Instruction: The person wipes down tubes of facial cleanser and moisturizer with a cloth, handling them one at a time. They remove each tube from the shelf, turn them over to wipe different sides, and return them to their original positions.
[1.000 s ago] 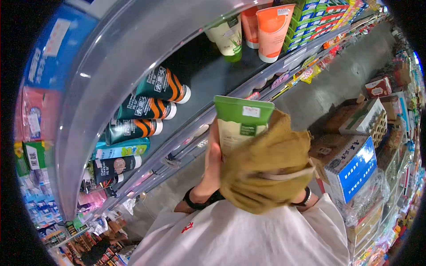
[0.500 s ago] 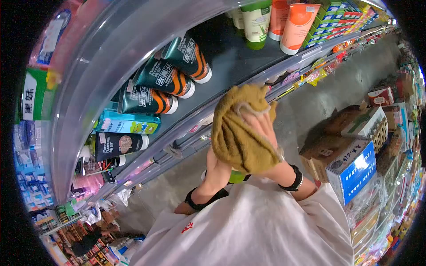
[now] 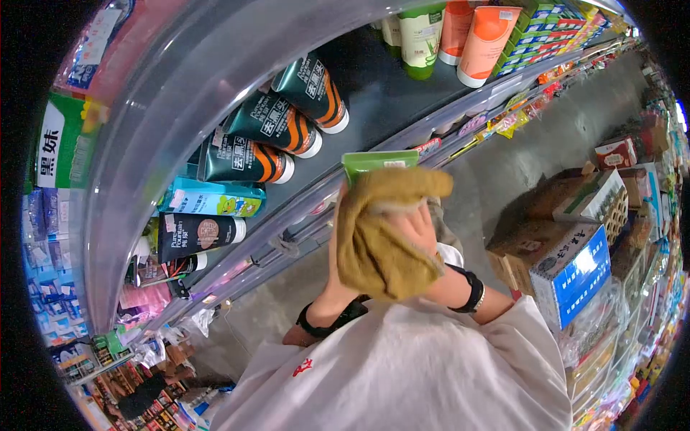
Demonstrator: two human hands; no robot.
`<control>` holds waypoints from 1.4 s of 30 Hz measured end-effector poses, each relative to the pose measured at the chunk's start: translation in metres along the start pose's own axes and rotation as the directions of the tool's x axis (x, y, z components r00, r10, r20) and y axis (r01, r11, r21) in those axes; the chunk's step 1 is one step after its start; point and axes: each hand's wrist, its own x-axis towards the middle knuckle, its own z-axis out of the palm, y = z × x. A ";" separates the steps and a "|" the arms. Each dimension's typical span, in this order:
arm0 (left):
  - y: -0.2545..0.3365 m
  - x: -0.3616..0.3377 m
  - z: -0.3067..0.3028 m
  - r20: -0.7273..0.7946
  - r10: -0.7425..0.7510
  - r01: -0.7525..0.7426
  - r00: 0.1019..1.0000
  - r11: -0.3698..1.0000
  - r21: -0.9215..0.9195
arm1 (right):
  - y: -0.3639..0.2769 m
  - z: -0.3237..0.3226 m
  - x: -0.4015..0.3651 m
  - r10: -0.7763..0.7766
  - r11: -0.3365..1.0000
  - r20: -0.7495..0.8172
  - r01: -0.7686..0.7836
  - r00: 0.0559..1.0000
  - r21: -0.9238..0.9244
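A brown cloth (image 3: pixel 388 244) is bunched in my right hand (image 3: pixel 419 231), whose fingers press into its folds. The flat end of a green tube (image 3: pixel 377 161) sticks out above the cloth; its lower part is hidden. My left hand (image 3: pixel 336 251) is at the tube's left side, wrapped round it, its fingers mostly covered by the cloth. Both hands are in front of my chest, just off the shelf's edge. On the shelf nearby lie several dark green and orange tubes (image 3: pixel 269 122) with white caps.
The shelf (image 3: pixel 374 108) has a clear plastic front lip. A blue bottle (image 3: pixel 215 197) and a black tube (image 3: pixel 201 235) lie at its left; green and orange tubes (image 3: pixel 489 43) stand farther along. Cardboard boxes (image 3: pixel 535 251) are stacked on the right, across the aisle floor (image 3: pixel 460 208).
The green tube's flat end has come into view above the cloth; before, green showed only below it. My right hand and the cloth have shifted slightly down and left.
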 end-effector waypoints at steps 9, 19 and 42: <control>0.046 0.010 -0.051 0.066 -0.030 0.063 0.997 0.812 -0.580 | 0.029 -0.012 0.033 0.142 0.981 -0.203 -0.111 0.969 0.156; 0.046 0.018 -0.066 0.066 0.202 -0.180 0.977 0.951 -0.251 | 0.047 -0.006 0.047 0.862 0.292 -0.051 -0.411 0.505 0.863; 0.026 0.011 -0.077 0.174 -0.005 0.090 0.985 0.871 -0.483 | 0.048 -0.029 0.013 0.323 0.494 0.366 -0.485 0.873 0.721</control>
